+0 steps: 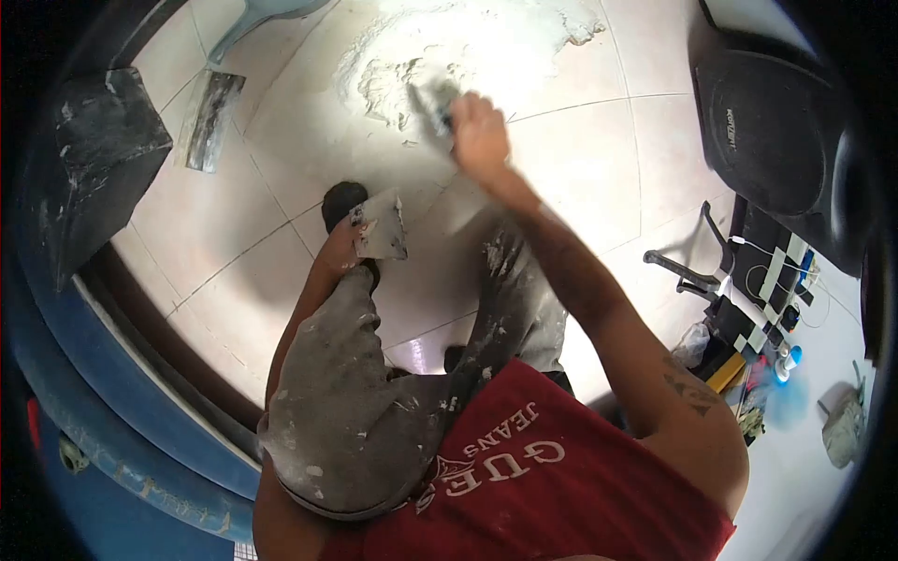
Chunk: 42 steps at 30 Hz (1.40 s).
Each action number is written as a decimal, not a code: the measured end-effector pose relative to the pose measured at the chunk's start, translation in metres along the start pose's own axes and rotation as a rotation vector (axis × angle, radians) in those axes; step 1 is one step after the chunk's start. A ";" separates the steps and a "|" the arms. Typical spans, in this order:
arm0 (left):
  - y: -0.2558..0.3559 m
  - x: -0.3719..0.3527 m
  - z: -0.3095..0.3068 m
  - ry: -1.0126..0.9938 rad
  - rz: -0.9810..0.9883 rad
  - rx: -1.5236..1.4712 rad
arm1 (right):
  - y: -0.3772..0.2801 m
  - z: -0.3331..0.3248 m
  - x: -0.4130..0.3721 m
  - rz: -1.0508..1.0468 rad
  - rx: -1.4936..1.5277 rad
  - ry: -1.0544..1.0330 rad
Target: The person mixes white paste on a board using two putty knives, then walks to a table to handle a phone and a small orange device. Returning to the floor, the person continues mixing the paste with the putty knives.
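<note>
On the tiled floor (580,168) lies a pile of wet white plaster (402,84), lumpy in the middle with a pale powdery spread around it. My right hand (482,136) is closed around the handle of a trowel (432,110), smeared by motion. Its blade is at the near edge of the lumps. Closer to me, beside my left foot, my left hand (348,241) grips a flat squarish scraper (382,226) with plaster stains. Part of that hand is hidden behind the plate.
A long metal smoothing blade (210,120) lies on the tiles at left, near a grey-blue curved object (267,14). A black stained box (108,140) stands at far left. At right are a black speaker-like case (772,131), a dark stand (692,266) and white cables (762,248).
</note>
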<state>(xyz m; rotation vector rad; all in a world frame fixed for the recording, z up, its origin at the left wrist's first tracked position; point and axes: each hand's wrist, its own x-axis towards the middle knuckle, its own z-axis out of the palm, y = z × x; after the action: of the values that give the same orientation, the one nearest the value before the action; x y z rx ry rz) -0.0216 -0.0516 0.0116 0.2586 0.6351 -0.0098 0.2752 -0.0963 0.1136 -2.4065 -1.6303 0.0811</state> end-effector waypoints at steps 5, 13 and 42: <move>-0.014 -0.018 -0.032 -0.221 0.121 -0.348 | -0.066 0.054 -0.055 -0.003 0.062 0.044; 0.000 -0.024 -0.023 -0.071 0.425 -0.291 | -0.113 0.081 -0.040 0.030 0.245 0.065; 0.243 0.049 -0.020 0.717 0.317 0.584 | -0.117 0.090 0.011 0.239 0.353 -0.002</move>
<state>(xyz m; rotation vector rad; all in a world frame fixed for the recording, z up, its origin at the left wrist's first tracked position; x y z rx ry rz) 0.0275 0.1921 0.0253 0.9509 1.2941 0.2135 0.1570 -0.0303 0.0532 -2.3064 -1.2007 0.3783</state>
